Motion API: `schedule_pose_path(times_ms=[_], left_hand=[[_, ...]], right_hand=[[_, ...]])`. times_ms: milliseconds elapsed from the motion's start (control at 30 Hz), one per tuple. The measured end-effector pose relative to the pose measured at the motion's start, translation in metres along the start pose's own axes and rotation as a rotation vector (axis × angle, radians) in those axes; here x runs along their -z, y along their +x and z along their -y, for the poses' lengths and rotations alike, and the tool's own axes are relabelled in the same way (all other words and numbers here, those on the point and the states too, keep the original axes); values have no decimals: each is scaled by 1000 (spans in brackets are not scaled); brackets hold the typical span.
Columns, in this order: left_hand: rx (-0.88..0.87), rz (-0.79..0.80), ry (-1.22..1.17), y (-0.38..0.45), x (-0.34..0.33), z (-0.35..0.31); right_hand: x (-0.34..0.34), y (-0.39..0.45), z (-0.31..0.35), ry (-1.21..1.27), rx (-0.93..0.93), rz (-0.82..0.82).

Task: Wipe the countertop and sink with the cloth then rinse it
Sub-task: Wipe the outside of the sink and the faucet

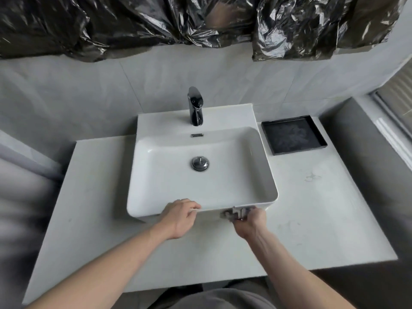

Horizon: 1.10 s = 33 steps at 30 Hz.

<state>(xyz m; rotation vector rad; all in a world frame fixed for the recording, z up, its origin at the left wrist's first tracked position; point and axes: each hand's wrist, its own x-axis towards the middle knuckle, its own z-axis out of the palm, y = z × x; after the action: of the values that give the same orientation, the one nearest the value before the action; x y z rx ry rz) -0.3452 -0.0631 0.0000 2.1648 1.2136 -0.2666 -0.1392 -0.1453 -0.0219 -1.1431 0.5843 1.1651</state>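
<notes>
A white rectangular sink [223, 188] stands on a pale countertop [312, 208]. Behind the basin rises a black tap [196, 108], and a chrome drain plug [200, 163] sits in the basin floor. My left hand [180, 217] holds the sink's front rim, fingers curled over the edge. My right hand [250, 220] grips a small grey cloth [231, 214] and presses it against the sink's front wall near the right corner. Most of the cloth is hidden by my fingers.
A black square tray [293, 134] lies on the countertop at the back right. Faint ring marks [312, 176] show on the counter right of the sink. Black plastic sheeting [200, 21] hangs on the wall above. A window ledge [392, 134] runs along the right.
</notes>
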Motion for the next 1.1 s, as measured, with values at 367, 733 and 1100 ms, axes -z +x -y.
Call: schedule_pose_path(times_ms=[367, 733, 1100], left_hand=[[111, -174, -53, -21, 3, 80], [174, -182, -133, -21, -1, 77], [145, -206, -217, -29, 4, 75]], right_hand=[[16, 19, 33, -176, 130, -130], [-35, -15, -86, -133, -187, 84], [2, 25, -23, -310, 46, -81]])
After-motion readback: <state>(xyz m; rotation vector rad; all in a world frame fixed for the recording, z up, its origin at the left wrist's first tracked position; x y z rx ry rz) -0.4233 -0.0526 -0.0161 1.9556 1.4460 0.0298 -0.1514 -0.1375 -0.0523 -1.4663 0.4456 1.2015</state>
